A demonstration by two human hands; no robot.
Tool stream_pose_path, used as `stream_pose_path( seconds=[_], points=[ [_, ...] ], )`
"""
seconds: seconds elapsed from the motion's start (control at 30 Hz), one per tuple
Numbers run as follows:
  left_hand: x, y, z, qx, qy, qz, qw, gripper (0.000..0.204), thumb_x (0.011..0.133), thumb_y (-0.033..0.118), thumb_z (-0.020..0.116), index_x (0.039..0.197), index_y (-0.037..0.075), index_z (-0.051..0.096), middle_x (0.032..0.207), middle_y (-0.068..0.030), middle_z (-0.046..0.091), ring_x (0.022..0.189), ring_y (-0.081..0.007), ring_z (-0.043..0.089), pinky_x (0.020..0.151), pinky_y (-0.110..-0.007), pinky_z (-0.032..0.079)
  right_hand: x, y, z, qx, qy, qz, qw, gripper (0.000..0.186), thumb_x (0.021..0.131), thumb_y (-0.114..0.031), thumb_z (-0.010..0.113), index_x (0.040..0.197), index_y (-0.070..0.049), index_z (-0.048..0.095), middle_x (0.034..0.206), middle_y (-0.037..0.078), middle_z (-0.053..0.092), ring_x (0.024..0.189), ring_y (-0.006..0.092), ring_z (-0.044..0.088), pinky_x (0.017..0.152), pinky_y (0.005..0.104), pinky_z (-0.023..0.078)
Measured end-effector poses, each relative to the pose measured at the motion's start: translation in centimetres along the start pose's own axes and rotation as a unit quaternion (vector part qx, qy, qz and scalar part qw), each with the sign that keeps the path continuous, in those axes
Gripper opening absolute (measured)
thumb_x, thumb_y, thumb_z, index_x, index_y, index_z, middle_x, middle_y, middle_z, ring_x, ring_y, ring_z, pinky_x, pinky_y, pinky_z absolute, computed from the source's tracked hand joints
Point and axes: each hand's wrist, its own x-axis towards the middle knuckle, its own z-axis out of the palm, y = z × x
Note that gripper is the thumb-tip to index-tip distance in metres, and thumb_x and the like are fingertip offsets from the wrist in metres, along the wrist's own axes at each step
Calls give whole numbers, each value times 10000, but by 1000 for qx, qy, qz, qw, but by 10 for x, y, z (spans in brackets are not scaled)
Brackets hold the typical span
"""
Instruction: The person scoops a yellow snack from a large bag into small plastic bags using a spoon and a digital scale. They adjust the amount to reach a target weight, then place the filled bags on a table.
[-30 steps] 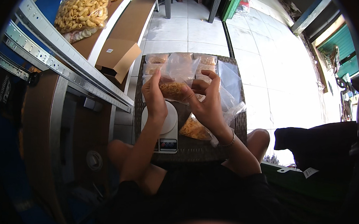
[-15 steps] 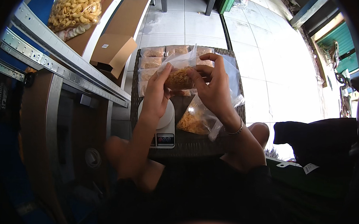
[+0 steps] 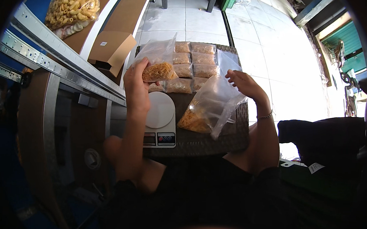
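Note:
My left hand [image 3: 136,83] is closed round a small clear plastic bag [image 3: 158,71], part filled with golden, shredded-looking snack, its empty top standing up. Below that hand is a white kitchen scale [image 3: 160,110] with a round, bare platform. To the right, my right hand [image 3: 248,87] hovers with its fingers loosely apart and nothing in them. It is just above and beside a larger clear bag [image 3: 200,111], which lies slack with the same golden pieces in its lower left end. Whether the fingertips touch that bag's plastic I cannot tell.
Several filled, flat packets [image 3: 204,59] lie in rows on the dark woven table [image 3: 186,144]. Clear plastic sheets or bags [image 3: 230,61] lie at its far right. On the left are metal shelving rails [image 3: 66,68], a cardboard box [image 3: 110,50] and a bag of tube-shaped snacks [image 3: 73,8].
My hands have parted. My left hand has moved left with the small bag, while my right hand has let go of it and moved right, above the larger bag.

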Motion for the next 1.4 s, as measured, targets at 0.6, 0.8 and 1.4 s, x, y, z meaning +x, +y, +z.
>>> stream_pose_path(
  seconds=[0.6,0.8,1.4],
  points=[
    [-1,-8,4,37,1,-43,998,236,945,241,642,1023,18,630,935,-75,631,784,-188,679,553,-325,501,5,55,-26,-21,46,52,997,344,865,-291,741,1010,15,680,913,139,733,815,239,710,756,352,567],
    [0,-4,1,27,-8,-36,999,240,950,223,632,1049,4,620,965,-84,628,808,-202,685,541,-332,502,76,69,-38,-198,48,-50,978,1186,544,-363,969,1519,-125,338,1531,218,357,1439,378,320,1164,528,348],
    [11,-2,-19,13,12,-19,1000,203,944,208,629,1045,31,626,948,-58,644,800,-169,676,549,-326,475,148,40,-44,-269,-104,-48,956,767,516,-267,925,1171,-4,622,1189,178,644,1135,309,614,981,382,496]
  ],
)
